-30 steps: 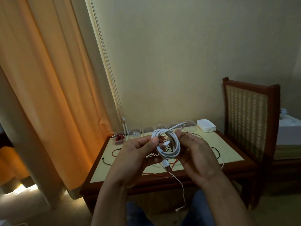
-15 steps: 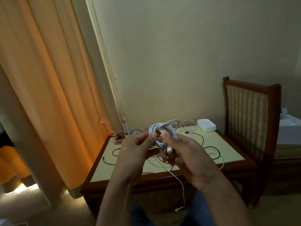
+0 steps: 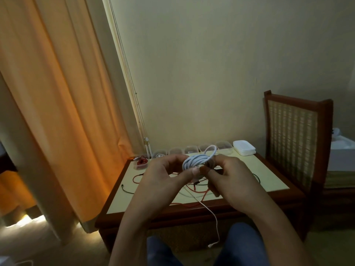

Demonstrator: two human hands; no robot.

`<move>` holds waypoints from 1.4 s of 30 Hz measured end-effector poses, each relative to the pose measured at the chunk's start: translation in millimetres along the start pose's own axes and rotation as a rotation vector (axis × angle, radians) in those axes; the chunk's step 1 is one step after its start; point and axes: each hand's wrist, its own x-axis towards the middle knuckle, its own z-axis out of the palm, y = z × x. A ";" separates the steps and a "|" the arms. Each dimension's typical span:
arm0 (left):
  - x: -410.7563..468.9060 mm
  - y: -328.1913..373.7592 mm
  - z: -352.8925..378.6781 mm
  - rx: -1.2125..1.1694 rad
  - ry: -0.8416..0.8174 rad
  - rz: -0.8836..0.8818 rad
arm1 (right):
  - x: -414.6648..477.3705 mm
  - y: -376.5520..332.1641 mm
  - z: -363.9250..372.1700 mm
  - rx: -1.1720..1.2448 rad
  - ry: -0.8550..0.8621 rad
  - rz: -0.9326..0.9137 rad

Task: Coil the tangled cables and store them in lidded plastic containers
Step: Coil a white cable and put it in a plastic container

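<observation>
A white cable coil (image 3: 196, 160) is held above the table between both hands. My left hand (image 3: 163, 177) pinches its left side with thumb and fingers. My right hand (image 3: 228, 177) pinches the right side, its fingers curled round the loops. One loop sticks up at the top. A loose white tail (image 3: 214, 215) hangs down past the table's front edge to its plug near my knees. Red, black and white cables (image 3: 194, 191) lie tangled on the table. Several clear plastic containers (image 3: 191, 150) line the far edge; one at the left holds a red cable (image 3: 141, 162).
A stack of white lids (image 3: 244, 150) sits at the table's (image 3: 269, 181) far right corner. A wooden chair with a woven back (image 3: 294, 143) stands right of the table. An orange curtain (image 3: 57, 112) hangs at the left. My knees in blue trousers are below.
The coil has turned from upright to lying flatter between my hands. My right hand shifted from the coil's lower middle to its right side.
</observation>
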 end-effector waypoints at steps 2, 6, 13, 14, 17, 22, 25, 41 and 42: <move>-1.8 2.1 1.0 -0.081 0.041 -0.011 | -1.3 0.1 -1.1 0.068 -0.050 -0.021; -0.7 -2.5 -1.2 -0.322 0.242 -0.095 | 0.0 11.0 -3.7 -0.090 0.120 -0.128; 7.5 2.6 0.7 -0.505 0.360 -0.157 | 11.0 13.4 -6.0 -0.193 0.504 -0.348; 7.8 4.1 1.1 -0.483 0.364 -0.145 | 12.5 13.0 -4.8 -0.193 0.546 -0.370; 5.9 6.8 -0.3 -0.349 0.326 -0.116 | 14.0 12.7 -2.6 -0.180 0.620 -0.404; 6.9 1.8 -3.7 -0.034 0.232 -0.177 | 12.0 19.2 -1.6 -0.240 0.635 -0.441; 8.6 2.1 -3.2 0.110 0.164 -0.231 | 12.2 24.9 -2.6 -0.299 0.624 -0.439; 8.8 -4.8 3.3 -0.904 0.244 -0.425 | 6.4 26.3 29.0 -0.118 0.304 -0.133; 8.1 -4.9 2.4 -0.887 0.215 -0.427 | 8.4 25.5 29.1 -0.063 0.327 -0.132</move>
